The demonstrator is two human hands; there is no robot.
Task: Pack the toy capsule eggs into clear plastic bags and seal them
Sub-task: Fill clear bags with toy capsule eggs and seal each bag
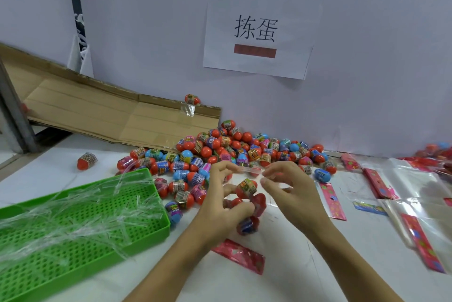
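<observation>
My left hand (226, 200) grips a clear plastic bag (250, 213) that hangs between my hands with several red capsule eggs (246, 188) inside, its red printed header (241, 255) lying on the table below. Between the fingertips of both hands stretches a thin clear strip (249, 170) at the bag's top. My right hand (288, 188) pinches the strip's right end. Behind my hands a big pile of red and blue capsule eggs (234, 152) lies against the wall.
A green perforated tray (80, 226) full of clear plastic strips lies at the left. Flat clear bags with red headers (413, 201) lie at the right. A flattened cardboard box (102, 111) leans by the wall. One stray egg (86, 160) sits left of the pile.
</observation>
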